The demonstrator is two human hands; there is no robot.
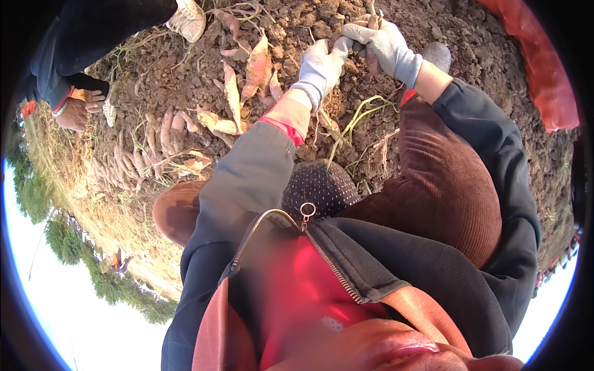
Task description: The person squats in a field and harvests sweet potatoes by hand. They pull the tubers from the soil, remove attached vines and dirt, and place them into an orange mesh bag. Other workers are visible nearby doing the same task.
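Observation:
My right hand (387,48), in a pale grey knit glove, is closed around a slim sweet potato (372,62) with its stalk end poking out above the fingers. Beside it, my left hand (322,67) wears a matching glove, and its fingertips meet the right hand's. Whether the left fingers grip anything is hidden. Left of the gloves, a cluster of larger pinkish sweet potatoes (256,69) rests on the loose soil (297,18). A root (328,123) and a green vine stem (355,123) lie below my hands.
Rows of sweet potatoes (123,162) stretch left across the ground. Another person's bare hands (76,109) and shoe (188,21) are at upper left. A red mesh sack (533,60) lies at upper right. My brown corduroy knees (445,185) flank a dark dotted item (320,188).

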